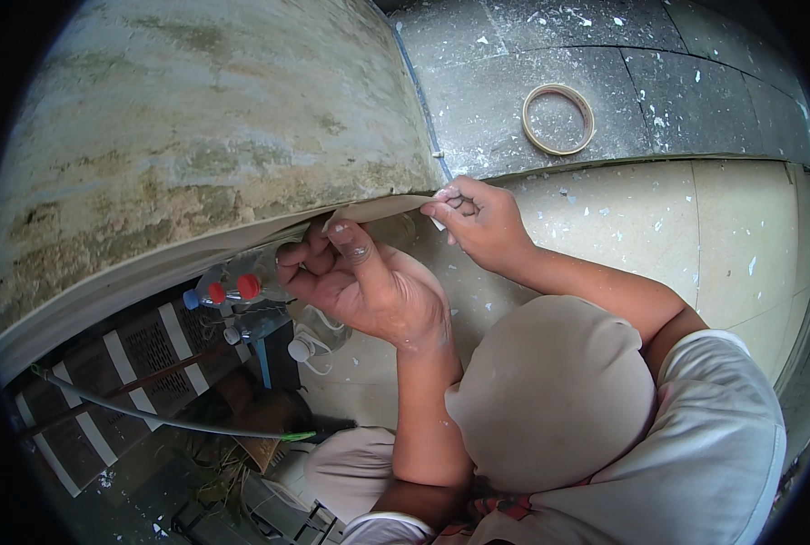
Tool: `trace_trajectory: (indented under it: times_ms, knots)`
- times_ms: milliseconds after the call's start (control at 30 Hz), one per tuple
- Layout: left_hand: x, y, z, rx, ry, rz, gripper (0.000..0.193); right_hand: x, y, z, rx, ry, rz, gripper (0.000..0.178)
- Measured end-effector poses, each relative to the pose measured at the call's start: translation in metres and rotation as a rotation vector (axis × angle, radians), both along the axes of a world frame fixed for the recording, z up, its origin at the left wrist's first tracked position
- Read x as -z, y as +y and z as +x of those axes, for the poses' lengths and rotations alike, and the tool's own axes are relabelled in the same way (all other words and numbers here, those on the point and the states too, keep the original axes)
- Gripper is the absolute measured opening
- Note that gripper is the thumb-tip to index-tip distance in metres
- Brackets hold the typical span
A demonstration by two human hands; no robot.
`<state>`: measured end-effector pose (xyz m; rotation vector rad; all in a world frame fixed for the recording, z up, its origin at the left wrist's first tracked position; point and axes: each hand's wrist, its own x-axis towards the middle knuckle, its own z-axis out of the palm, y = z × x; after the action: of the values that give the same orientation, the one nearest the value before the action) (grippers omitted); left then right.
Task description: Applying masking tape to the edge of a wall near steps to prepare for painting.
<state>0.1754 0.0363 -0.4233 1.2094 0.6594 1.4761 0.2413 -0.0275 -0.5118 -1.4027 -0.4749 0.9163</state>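
Note:
A pale strip of masking tape (389, 209) runs along the lower edge of a stained, flaking wall (242, 118). My right hand (485, 222) pinches the strip's right end near the wall's corner. Lower left of it, my left hand (378, 291) is turned palm up, fingers curled, with its thumb against the tape at the edge. What its fingertips press on behind the strip is partly hidden. A roll of masking tape (529, 132) lies flat on the grey stone step, apart from both hands.
Plastic bottles with red caps (248, 287) and a white-capped jug (301, 351) stand beneath my left hand. A grey hose (187, 423) crosses the lower left, near slatted panels (155, 350). Paint flecks dot the grey step (478, 100) and beige tiles (623, 218). My bent knee (550, 391) is close below.

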Motion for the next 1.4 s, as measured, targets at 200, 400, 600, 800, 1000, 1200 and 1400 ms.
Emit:
trace_trajectory:
  times_ms: [200,400,600,800,1000,1200,1400]
  knots:
    - [-0.002,-0.002,0.003,-0.075,0.077,0.02,0.035,-0.002,0.002,0.002,0.005,0.044,0.006,0.015]
    - [-0.011,-0.007,0.007,-0.113,0.131,0.017,0.039,0.0,0.003,0.002,0.005,0.104,0.022,0.013]
    - [-0.016,-0.01,0.011,-0.137,0.105,-0.025,0.039,0.003,0.006,0.001,0.068,0.071,0.039,0.019]
    - [-0.022,-0.011,0.011,-0.163,0.137,-0.071,0.039,-0.004,0.007,0.005,0.024,0.083,-0.018,0.016]
    - [-0.023,-0.01,0.01,-0.169,0.172,-0.073,0.038,-0.005,0.008,0.011,0.031,0.086,-0.096,0.02]
    - [-0.021,-0.011,0.011,-0.173,0.182,-0.063,0.038,-0.007,0.01,0.021,-0.041,0.091,-0.111,0.024]
    - [-0.013,-0.007,0.007,-0.16,0.226,-0.014,0.036,-0.018,0.011,0.027,-0.102,0.041,-0.218,0.026]
